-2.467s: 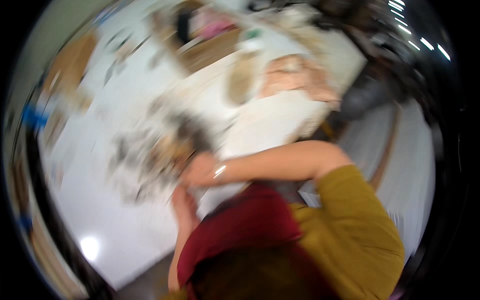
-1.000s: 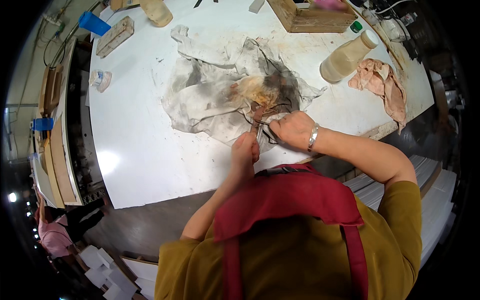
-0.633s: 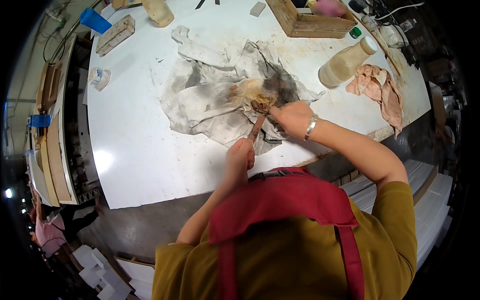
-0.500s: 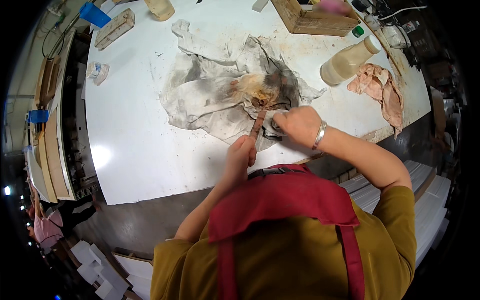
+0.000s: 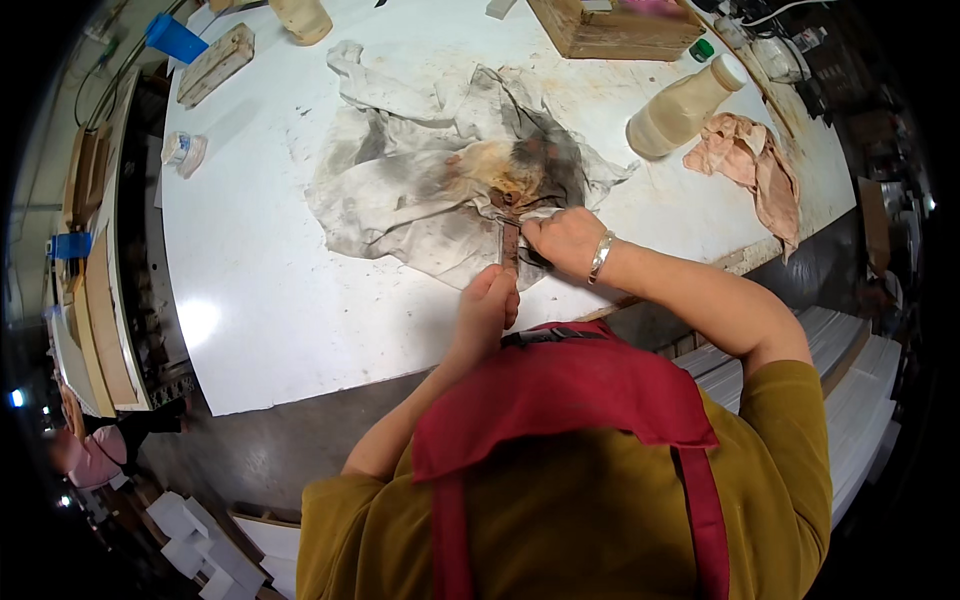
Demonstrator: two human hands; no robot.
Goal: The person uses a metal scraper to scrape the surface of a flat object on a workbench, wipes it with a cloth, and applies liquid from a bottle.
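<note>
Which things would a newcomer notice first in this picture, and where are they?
Probably the crumpled, stained white cloth, spread on the white table above the picture's centre. The left hand grips a flat brown strip over the cloth's near edge, with the right hand close beside the strip. The dark red apron also stands out, at the lower centre.

Mustard shirt (image 5: 765, 470), maroon apron (image 5: 560, 400) — silver bracelet (image 5: 601, 257)

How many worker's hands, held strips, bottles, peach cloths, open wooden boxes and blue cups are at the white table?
Hands: 2 (left hand, right hand)
Held strip: 1
Bottles: 2 (right bottle, cut-off bottle)
Peach cloth: 1
Open wooden box: 1
Blue cup: 1
Total: 8
</note>
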